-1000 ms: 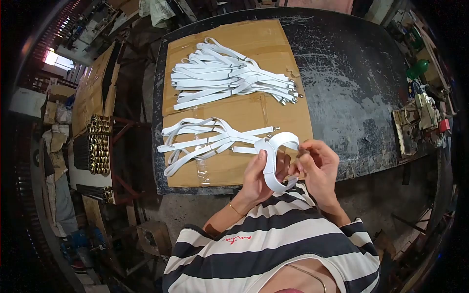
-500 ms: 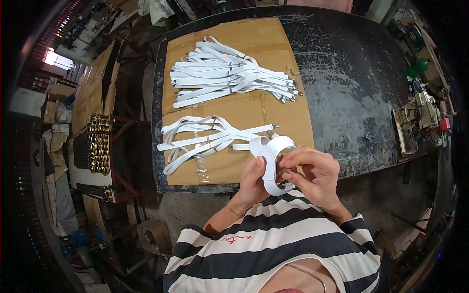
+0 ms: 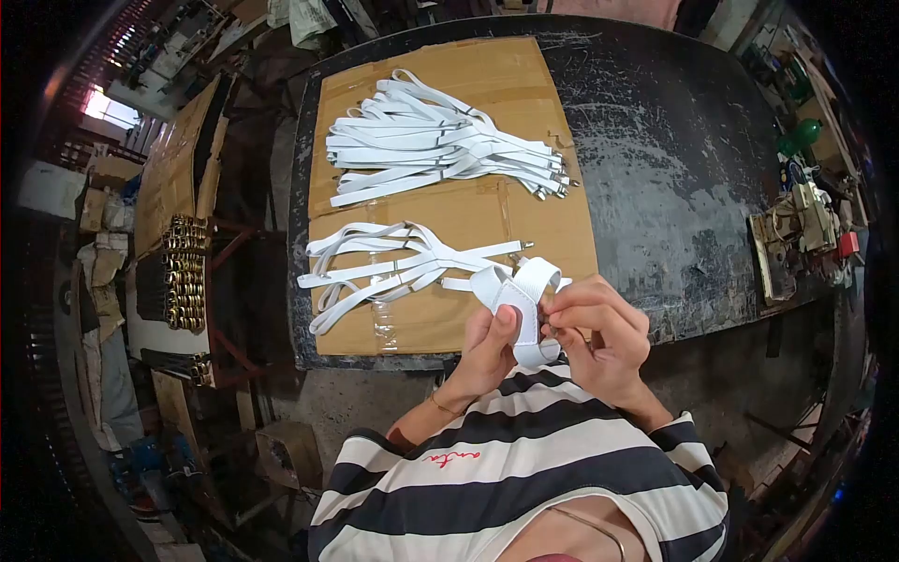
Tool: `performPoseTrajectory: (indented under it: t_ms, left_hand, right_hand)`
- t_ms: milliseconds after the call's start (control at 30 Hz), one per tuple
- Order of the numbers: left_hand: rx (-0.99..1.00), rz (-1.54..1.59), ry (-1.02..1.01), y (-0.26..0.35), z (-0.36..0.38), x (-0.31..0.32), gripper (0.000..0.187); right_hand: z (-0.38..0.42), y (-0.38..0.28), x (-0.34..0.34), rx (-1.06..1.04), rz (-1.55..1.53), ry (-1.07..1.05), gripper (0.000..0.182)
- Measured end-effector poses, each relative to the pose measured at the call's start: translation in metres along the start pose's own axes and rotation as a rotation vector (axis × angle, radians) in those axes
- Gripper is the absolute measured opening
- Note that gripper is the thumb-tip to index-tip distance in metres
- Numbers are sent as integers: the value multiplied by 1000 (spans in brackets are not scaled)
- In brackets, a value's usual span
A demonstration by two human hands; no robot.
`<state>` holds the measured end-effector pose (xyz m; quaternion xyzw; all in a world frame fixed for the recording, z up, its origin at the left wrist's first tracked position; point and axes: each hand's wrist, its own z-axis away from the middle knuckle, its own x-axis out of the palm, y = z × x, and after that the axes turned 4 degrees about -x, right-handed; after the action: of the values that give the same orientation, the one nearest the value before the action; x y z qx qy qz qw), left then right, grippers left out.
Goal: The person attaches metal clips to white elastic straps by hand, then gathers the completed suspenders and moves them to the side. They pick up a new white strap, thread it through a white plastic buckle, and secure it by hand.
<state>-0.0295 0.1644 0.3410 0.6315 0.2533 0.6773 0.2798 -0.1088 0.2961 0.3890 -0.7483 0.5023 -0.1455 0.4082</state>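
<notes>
Close to my body, a white elastic strap set with a Y-shaped joining patch is held up near the table's front edge. My left hand pinches the patch with its thumb on top. The fingers of my right hand are closed on the strap's right side, around a small part that they mostly hide. Just beyond my hands lies a small group of white suspenders with metal clips. Farther back sits a larger pile of white suspenders, its clips pointing right.
Brown cardboard covers the left part of the dark, scratched table. On the table's right edge stands a metal device, with a green bottle behind it. A side table at left holds rows of brass-coloured metal parts.
The strap patch has turned to face upward more, and its loops have shifted slightly. Both hands keep their hold, with my left hand moved a little to the right.
</notes>
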Motion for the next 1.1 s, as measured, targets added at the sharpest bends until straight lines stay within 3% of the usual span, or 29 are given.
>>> performPoseTrajectory:
  t_ms: [167, 367, 500, 567, 667, 1100]
  left_hand:
    - [42, -73, 52, 6, 1, 5, 45]
    - [110, -112, 158, 1, -1, 7, 42]
    - [131, -6, 130, -1, -5, 1, 46]
    - [55, 37, 81, -1, -5, -1, 50]
    - [14, -22, 171, 6, -6, 17, 53]
    - [86, -86, 87, 1, -6, 8, 48]
  right_hand:
    - [-1, 0, 1, -126, 100, -76, 18]
    - [-1, -1, 3, -110, 113, -188, 18]
    - [5, 7, 9, -141, 68, -73, 16]
    - [6, 7, 8, -12, -37, 19, 16]
    - [-2, 4, 8, -43, 78, 51, 16]
    - [2, 5, 4, -162, 95, -78, 17]
